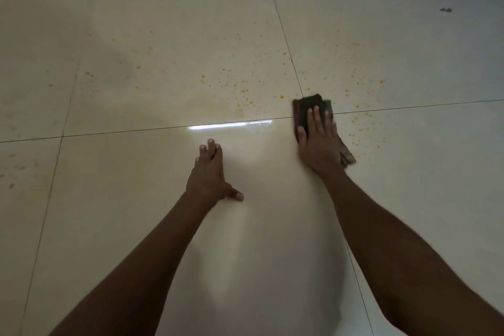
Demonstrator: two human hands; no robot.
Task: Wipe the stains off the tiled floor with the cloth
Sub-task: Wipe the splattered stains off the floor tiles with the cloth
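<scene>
Cloth (311, 106) on grout crossing, right hand (317, 142) fingers flat, left hand (210, 174) splayed

— What's down there?
— A glossy cream tiled floor (152, 22). Orange stains (242, 90) speckle it toward twelve o'clock; a dark cloth (311, 109) lies over the grout crossing at one o'clock.

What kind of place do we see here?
Probably an indoor room, perhaps in a home. The floor has large glossy pale tiles, orange stains are spattered on it, and the right hand presses a dark cloth.
</scene>
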